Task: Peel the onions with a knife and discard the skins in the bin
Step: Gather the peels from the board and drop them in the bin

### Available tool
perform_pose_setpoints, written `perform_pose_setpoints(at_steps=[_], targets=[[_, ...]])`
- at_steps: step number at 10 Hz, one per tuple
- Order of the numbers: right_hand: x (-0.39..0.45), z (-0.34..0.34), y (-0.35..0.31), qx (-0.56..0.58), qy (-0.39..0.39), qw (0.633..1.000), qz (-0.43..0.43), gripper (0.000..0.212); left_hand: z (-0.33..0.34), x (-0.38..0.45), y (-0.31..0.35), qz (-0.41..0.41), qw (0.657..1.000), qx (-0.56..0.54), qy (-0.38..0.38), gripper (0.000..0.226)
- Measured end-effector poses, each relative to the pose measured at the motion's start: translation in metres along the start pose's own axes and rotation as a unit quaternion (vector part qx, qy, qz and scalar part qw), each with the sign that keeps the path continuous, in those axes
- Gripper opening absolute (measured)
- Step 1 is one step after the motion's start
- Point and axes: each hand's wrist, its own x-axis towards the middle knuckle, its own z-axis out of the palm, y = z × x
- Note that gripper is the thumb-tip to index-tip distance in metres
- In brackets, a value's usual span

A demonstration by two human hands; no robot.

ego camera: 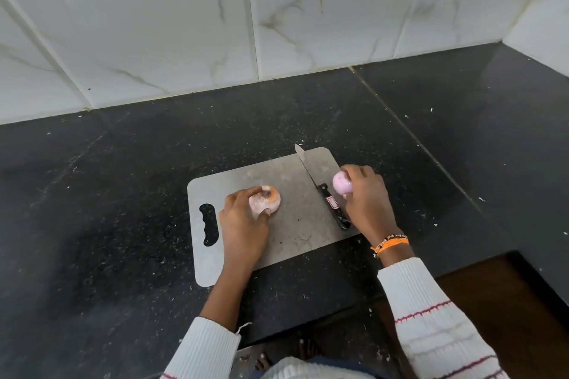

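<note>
**Inspector:** Location of the task items?

**Assessor:** Two onions. The left hand (243, 221) has its grip closed around one onion (266, 198), pressed down on the board (295, 243) at about nine o'clock of the board's centre. The cut end faces up, which suggests it is being steadied flat so it cannot roll.

**Inspector:** And the other?

**Assessor:** The right hand (365, 197) grips a second onion (341, 183), pale and smooth, apparently peeled, at the board's three o'clock edge. I cannot tell whether it touches the board or is held just above it.

**Inspector:** The knife?

**Assessor:** The knife (320, 186) lies unheld on the board, just beside the right hand, tip toward eleven o'clock and overhanging the far edge, handle toward five o'clock. The handle points toward the right hand, probably for easy pickup.

**Inspector:** Bin and skins?

**Assessor:** No bin in view. Only small flecks show on the dark table (107, 209); no large skins.

**Inspector:** Judgement?

**Assessor:** The right hand must release its onion before taking the knife. The overhanging tip is a minor hazard.
</note>
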Motion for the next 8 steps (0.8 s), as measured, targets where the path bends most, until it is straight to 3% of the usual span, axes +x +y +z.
perform_pose_setpoints(at_steps=[1,3,6,8], targets=[[0.001,0.000,-0.012,0.031,0.023,0.999,-0.027,0.050,-0.002,-0.003,0.000,0.002,1.000,0.005,0.007,0.044],[-0.004,0.026,-0.052,0.051,-0.050,0.991,-0.115,0.050,-0.009,-0.007,0.000,0.026,0.999,0.026,0.018,0.043],[-0.003,0.039,-0.053,-0.003,-0.074,0.992,-0.107,0.054,-0.011,-0.015,0.001,0.017,0.998,0.060,0.006,0.045],[0.002,0.034,-0.047,0.036,-0.079,0.990,-0.113,0.054,-0.011,-0.012,-0.001,0.007,0.998,0.059,0.014,0.041]])
